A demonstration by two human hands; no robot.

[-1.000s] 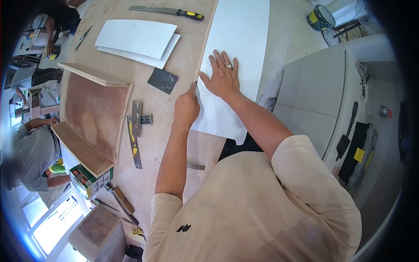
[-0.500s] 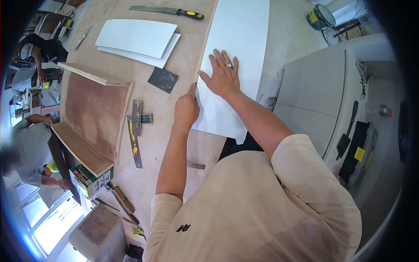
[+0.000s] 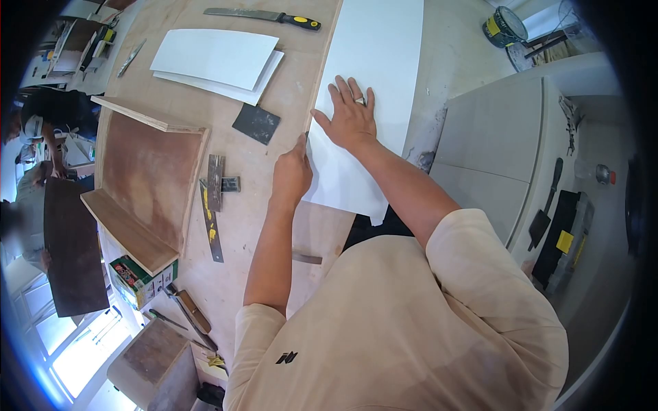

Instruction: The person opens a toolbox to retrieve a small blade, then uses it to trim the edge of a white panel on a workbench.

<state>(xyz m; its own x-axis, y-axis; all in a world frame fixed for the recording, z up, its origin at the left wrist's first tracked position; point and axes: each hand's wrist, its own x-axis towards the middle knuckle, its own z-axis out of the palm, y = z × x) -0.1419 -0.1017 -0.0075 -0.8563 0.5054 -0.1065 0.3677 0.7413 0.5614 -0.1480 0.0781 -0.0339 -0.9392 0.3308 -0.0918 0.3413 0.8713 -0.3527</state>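
Observation:
A long white sheet (image 3: 373, 48) lies along the edge of the wooden table. My right hand (image 3: 351, 118) rests flat on it, fingers spread, with a ring on one finger. Beside the sheet's left edge, my left hand (image 3: 293, 168) is closed, its index finger pointing forward along that edge. A small dark tip shows by the fingertip; the rest of what the hand holds is hidden. To the left lie a dark square pad (image 3: 256, 124), a folded white sheet (image 3: 216, 60) and a try square (image 3: 215, 183) over a metal ruler (image 3: 211, 233).
A handsaw (image 3: 264, 17) lies at the far end of the table (image 3: 253, 205). A wooden tray-like frame (image 3: 147, 161) stands at left, near a green box (image 3: 140, 277). Cabinets (image 3: 486, 144) and a bucket (image 3: 505, 26) are at right. A person holds a brown board (image 3: 72, 250) at far left.
The person at far left has swung the brown board so its broad face shows. Another person behind has shifted. My hands have barely moved.

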